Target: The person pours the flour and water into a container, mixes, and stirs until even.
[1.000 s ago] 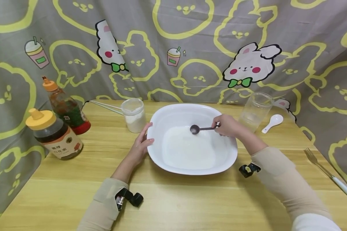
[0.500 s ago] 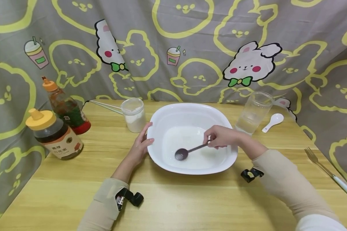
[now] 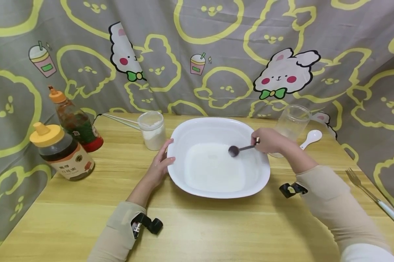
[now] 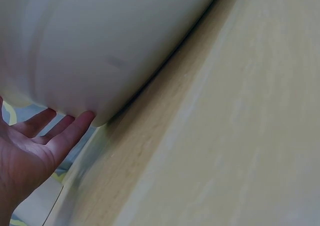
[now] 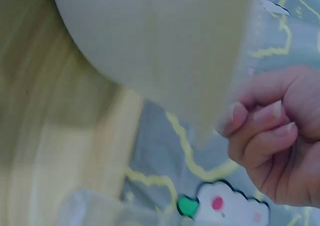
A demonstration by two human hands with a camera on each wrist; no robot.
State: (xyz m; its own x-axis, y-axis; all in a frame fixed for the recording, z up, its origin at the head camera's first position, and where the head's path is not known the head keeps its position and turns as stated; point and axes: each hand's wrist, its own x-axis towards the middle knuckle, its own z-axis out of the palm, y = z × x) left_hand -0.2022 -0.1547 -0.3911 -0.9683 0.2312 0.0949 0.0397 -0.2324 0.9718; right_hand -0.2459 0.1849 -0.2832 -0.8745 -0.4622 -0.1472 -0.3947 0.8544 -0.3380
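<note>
A large white basin point(image 3: 180, 171) stands mid-table with whitish, milky contents in its bottom. My left hand point(image 3: 157, 167) holds its left rim, thumb and forefinger at the edge; in the left wrist view, other fingers of the left hand point(image 4: 35, 151) touch the outer wall. Over the basin's right side, my right hand point(image 3: 268, 140) pinches the handle of a dark round-bowled spoon point(image 3: 234, 151). The spoon's bowl is inside the basin, close to the contents. From the right wrist, the curled right hand point(image 5: 275, 131) shows beside the basin wall point(image 5: 160, 46); the spoon is hidden there.
A jar of white powder point(image 3: 153, 136) stands left of the basin, near chopsticks point(image 3: 121, 120). Farther left are a honey bottle point(image 3: 64, 154) and a red sauce bottle point(image 3: 77, 125). Rightward are a clear jar point(image 3: 291, 122), white spoon point(image 3: 313, 136) and fork point(image 3: 373, 196).
The spoon swept toward the basin's near left, then back to the right and away, with my right hand following. My left hand stayed on the rim.
</note>
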